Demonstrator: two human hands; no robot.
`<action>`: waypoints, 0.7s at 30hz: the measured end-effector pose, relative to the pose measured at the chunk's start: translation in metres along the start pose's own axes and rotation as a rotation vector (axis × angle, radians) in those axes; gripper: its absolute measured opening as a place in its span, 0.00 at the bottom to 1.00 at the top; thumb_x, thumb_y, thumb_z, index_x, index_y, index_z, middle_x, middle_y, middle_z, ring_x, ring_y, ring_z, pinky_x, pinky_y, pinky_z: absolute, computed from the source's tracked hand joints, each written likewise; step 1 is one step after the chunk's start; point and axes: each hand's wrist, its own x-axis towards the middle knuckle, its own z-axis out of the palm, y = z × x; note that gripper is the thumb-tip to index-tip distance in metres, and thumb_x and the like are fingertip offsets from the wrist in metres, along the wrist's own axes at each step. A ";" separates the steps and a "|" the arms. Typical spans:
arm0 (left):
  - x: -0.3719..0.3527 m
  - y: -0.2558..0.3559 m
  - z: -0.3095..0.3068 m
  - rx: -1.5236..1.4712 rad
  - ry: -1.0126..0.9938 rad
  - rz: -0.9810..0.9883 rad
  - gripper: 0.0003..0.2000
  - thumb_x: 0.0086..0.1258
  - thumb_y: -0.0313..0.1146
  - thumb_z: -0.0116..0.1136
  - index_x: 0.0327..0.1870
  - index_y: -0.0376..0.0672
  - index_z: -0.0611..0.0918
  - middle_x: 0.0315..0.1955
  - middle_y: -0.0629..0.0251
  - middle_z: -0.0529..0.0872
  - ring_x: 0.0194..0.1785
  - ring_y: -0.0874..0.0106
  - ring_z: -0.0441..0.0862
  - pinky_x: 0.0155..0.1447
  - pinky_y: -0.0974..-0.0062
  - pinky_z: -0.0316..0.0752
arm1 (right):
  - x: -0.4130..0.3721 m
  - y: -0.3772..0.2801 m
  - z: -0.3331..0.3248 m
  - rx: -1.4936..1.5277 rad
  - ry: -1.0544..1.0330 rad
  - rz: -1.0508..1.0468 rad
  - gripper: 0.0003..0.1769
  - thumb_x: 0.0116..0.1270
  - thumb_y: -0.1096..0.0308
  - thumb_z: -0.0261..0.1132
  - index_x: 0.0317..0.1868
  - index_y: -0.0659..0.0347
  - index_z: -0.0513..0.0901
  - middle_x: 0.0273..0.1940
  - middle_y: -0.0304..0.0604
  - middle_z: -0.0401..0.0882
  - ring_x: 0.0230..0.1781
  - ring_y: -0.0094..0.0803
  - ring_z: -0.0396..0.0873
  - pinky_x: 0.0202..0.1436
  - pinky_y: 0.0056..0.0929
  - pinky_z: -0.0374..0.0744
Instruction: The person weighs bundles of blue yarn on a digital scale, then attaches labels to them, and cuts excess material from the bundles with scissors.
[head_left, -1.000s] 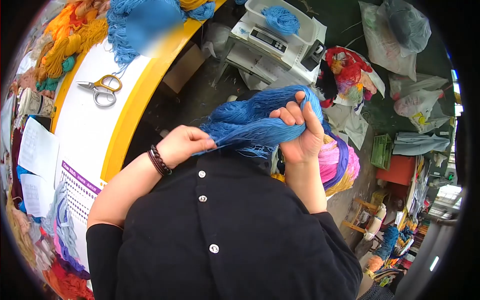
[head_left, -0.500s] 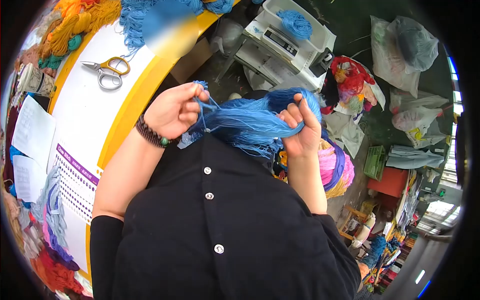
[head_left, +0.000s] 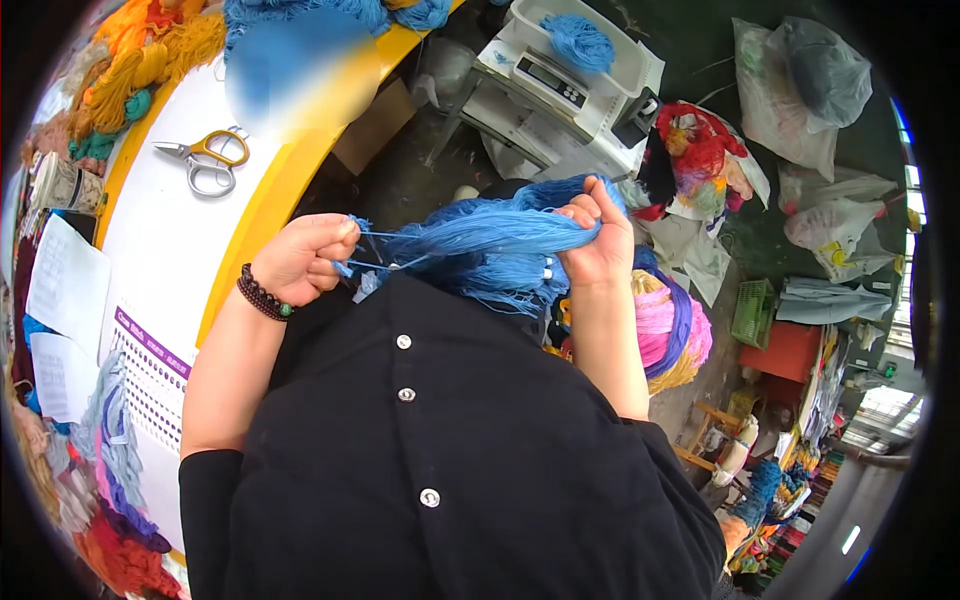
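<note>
A skein of blue yarn [head_left: 480, 235] stretches in front of the black shirt, between both hands. At its right end, my right hand [head_left: 600, 235] is closed, with strands looped round its fingers. On the left side, my left hand [head_left: 305, 262], with a beaded bracelet at the wrist, is closed on thin blue strands that run taut to the skein. Scissors [head_left: 210, 160] with a gold and a grey handle lie on the white table [head_left: 165, 240], beyond my left hand.
Yellow-orange yarn [head_left: 130, 75] and blue yarn are heaped at the table's far end. A scale [head_left: 550, 80] with a tray of blue yarn stands ahead. Pink yarn [head_left: 665, 325] is beside my right forearm. Plastic bags [head_left: 790, 100] lie on the floor at the right.
My left hand has moved left and down, drawing the thin strands out straighter from the skein. My right hand still grips the other end, nearly in place. The view has shifted slightly.
</note>
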 end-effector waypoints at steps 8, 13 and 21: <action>0.018 -0.010 0.012 0.537 0.081 0.222 0.11 0.67 0.34 0.59 0.47 0.42 0.79 0.22 0.79 0.73 0.23 0.88 0.66 0.27 0.90 0.61 | 0.013 0.014 0.037 -0.183 -0.126 -0.057 0.08 0.69 0.66 0.60 0.43 0.60 0.75 0.22 0.33 0.67 0.22 0.27 0.69 0.43 0.36 0.74; 0.026 -0.032 0.008 0.670 0.080 -0.108 0.12 0.66 0.33 0.59 0.49 0.43 0.77 0.20 0.79 0.75 0.19 0.87 0.70 0.21 0.91 0.61 | 0.022 0.026 0.037 -0.250 -0.085 -0.047 0.09 0.67 0.66 0.62 0.43 0.61 0.75 0.22 0.33 0.68 0.23 0.27 0.70 0.42 0.36 0.75; 0.054 -0.052 -0.040 0.886 0.466 0.272 0.10 0.59 0.28 0.60 0.41 0.38 0.81 0.28 0.70 0.81 0.32 0.78 0.77 0.36 0.78 0.73 | 0.035 0.044 0.027 -0.297 -0.042 0.015 0.09 0.67 0.66 0.62 0.43 0.60 0.75 0.22 0.33 0.68 0.23 0.28 0.71 0.43 0.35 0.74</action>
